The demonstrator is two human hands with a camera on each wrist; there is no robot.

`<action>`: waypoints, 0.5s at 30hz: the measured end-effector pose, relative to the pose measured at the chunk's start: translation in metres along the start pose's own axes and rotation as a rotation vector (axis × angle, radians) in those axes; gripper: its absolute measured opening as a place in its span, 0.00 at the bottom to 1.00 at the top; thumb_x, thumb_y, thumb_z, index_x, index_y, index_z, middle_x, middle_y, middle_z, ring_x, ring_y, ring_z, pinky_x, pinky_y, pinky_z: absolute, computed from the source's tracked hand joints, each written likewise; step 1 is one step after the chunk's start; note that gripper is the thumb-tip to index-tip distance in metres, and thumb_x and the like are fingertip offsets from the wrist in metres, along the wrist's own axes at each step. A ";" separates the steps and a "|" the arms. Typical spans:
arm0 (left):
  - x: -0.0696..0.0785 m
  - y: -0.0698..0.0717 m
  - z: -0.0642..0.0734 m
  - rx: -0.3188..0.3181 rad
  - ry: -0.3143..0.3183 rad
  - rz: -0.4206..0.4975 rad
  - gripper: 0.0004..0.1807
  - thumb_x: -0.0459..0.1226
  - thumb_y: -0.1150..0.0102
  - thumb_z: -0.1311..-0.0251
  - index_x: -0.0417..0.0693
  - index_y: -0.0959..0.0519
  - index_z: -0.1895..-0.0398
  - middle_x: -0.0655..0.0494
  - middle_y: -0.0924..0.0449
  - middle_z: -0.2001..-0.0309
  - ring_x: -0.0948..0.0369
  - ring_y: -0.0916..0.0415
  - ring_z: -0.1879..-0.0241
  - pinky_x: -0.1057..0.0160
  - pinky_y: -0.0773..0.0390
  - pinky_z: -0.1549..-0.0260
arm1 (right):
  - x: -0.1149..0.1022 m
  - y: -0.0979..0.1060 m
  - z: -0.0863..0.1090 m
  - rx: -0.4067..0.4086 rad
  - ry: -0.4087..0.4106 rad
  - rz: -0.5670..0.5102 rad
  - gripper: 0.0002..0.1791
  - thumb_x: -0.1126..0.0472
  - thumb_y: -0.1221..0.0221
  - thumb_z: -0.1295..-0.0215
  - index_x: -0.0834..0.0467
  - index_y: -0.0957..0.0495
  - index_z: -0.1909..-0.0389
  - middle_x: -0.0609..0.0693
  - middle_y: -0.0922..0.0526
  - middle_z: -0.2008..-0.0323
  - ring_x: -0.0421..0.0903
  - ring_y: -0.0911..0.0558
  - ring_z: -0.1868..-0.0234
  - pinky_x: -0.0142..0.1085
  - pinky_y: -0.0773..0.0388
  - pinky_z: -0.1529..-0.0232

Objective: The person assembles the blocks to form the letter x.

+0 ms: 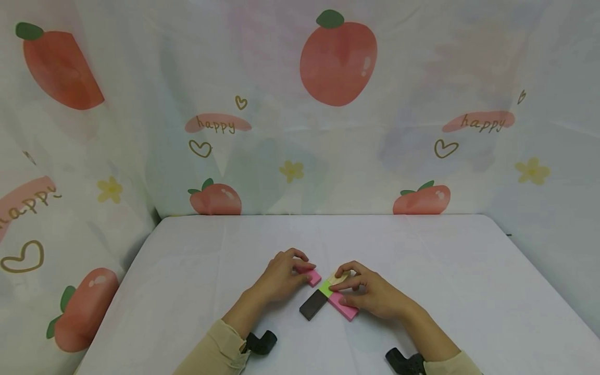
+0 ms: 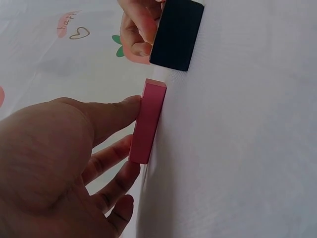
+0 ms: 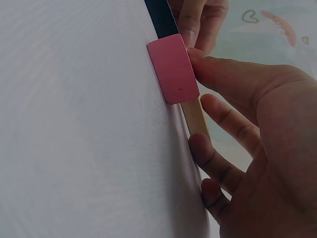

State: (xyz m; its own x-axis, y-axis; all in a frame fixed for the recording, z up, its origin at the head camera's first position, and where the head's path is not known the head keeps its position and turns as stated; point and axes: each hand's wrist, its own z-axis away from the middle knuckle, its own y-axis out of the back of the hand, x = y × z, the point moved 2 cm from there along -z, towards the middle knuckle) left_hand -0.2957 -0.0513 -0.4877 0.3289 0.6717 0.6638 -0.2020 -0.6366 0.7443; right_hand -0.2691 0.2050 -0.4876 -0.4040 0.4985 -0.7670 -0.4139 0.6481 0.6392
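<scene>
Near the middle of the white table, my left hand point(image 1: 283, 277) pinches a small pink block point(image 1: 316, 278) between thumb and fingers; the left wrist view shows it as a bar point(image 2: 148, 121) at the tabletop. A dark block point(image 1: 312, 305), a green block point(image 1: 324, 289), a pale wooden block point(image 1: 344, 276) and a second pink block point(image 1: 346, 309) lie together, meeting around the green one. My right hand point(image 1: 377, 292) rests over this group. Its thumb touches the second pink block, and other fingers touch the green and wooden blocks, partly hiding them.
A white cloth covers the table point(image 1: 211, 260). Behind and at the left hangs a patterned curtain point(image 1: 300, 140) with fruit, hearts and flowers. Black wrist devices sit at the left sleeve point(image 1: 262, 342) and the right sleeve point(image 1: 404, 362).
</scene>
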 end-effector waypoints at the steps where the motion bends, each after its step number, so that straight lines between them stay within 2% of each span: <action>1: 0.000 0.000 0.000 -0.001 -0.006 -0.001 0.14 0.43 0.32 0.33 0.61 0.12 0.45 0.63 0.23 0.43 0.57 0.30 0.42 0.53 0.32 0.44 | 0.000 0.000 0.000 0.000 0.000 0.001 0.15 0.50 0.30 0.34 0.42 0.12 0.48 0.44 0.25 0.39 0.52 0.26 0.38 0.37 0.28 0.43; 6: 0.000 0.000 0.000 0.001 -0.029 -0.009 0.14 0.43 0.32 0.34 0.60 0.12 0.46 0.62 0.23 0.44 0.57 0.30 0.43 0.53 0.32 0.45 | 0.000 0.000 0.000 -0.004 -0.003 0.012 0.14 0.50 0.30 0.34 0.41 0.12 0.48 0.43 0.26 0.39 0.51 0.26 0.39 0.38 0.28 0.43; 15: 0.003 0.000 0.000 0.004 -0.033 -0.011 0.14 0.44 0.31 0.34 0.60 0.11 0.46 0.62 0.22 0.45 0.56 0.29 0.44 0.52 0.32 0.44 | -0.003 0.001 0.000 -0.005 -0.008 0.020 0.14 0.50 0.30 0.34 0.42 0.12 0.48 0.44 0.25 0.39 0.49 0.26 0.40 0.38 0.28 0.44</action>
State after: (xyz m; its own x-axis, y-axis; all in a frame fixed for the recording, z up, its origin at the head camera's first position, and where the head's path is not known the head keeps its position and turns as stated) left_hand -0.2945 -0.0491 -0.4856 0.3611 0.6662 0.6525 -0.1947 -0.6305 0.7514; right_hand -0.2685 0.2043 -0.4851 -0.4057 0.5162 -0.7543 -0.4098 0.6349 0.6550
